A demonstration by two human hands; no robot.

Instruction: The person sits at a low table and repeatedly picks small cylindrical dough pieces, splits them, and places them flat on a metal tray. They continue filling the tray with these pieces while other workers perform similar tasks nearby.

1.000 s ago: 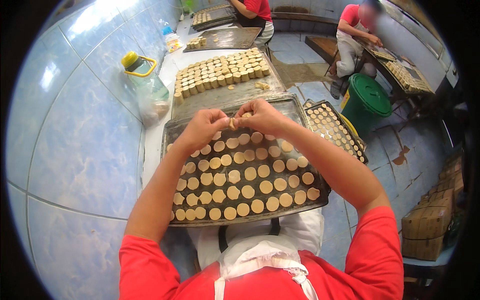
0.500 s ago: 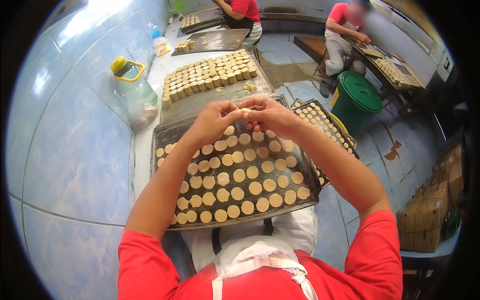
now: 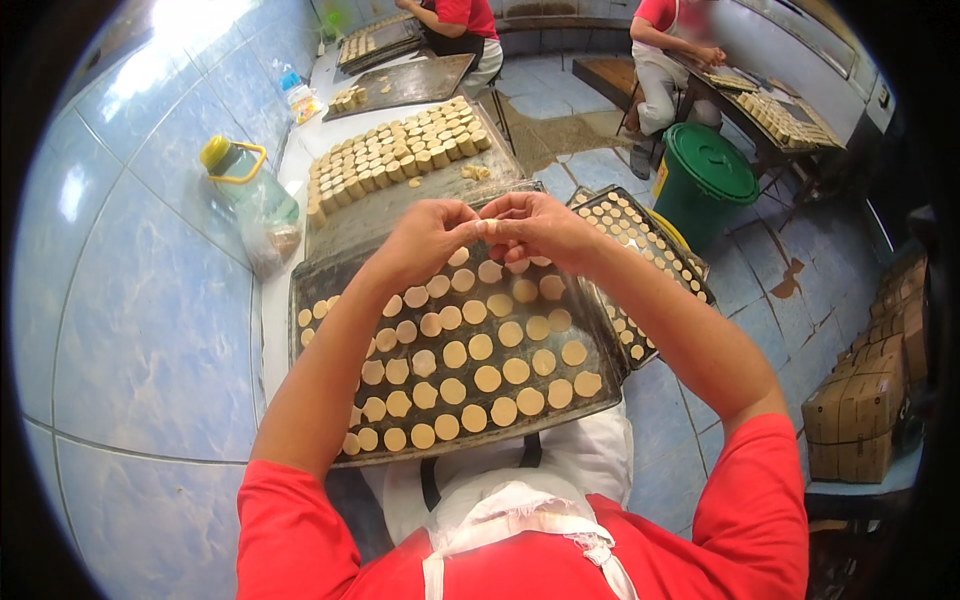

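My left hand [image 3: 428, 240] and my right hand [image 3: 540, 226] meet above the far end of a dark baking tray [image 3: 322, 280]. Together they pinch one small pale dough piece [image 3: 488, 228] between the fingertips. Under them the tray holds several rows of flat round dough discs [image 3: 470, 365]. Beyond it, another tray [image 3: 500, 172] carries several rows of thicker dough pieces [image 3: 395, 155].
A plastic jug with a yellow cap [image 3: 250, 195] stands against the blue tiled wall on the left. To the right a second tray of discs [image 3: 640, 250] rests near a green lidded bin [image 3: 706, 180]. Two people in red shirts [image 3: 670, 50] work at other tables. Cardboard boxes [image 3: 865, 400] are stacked at right.
My hands stay together on the dough piece above the tray. The view has tilted slightly, so everything sits a little lower in the picture.
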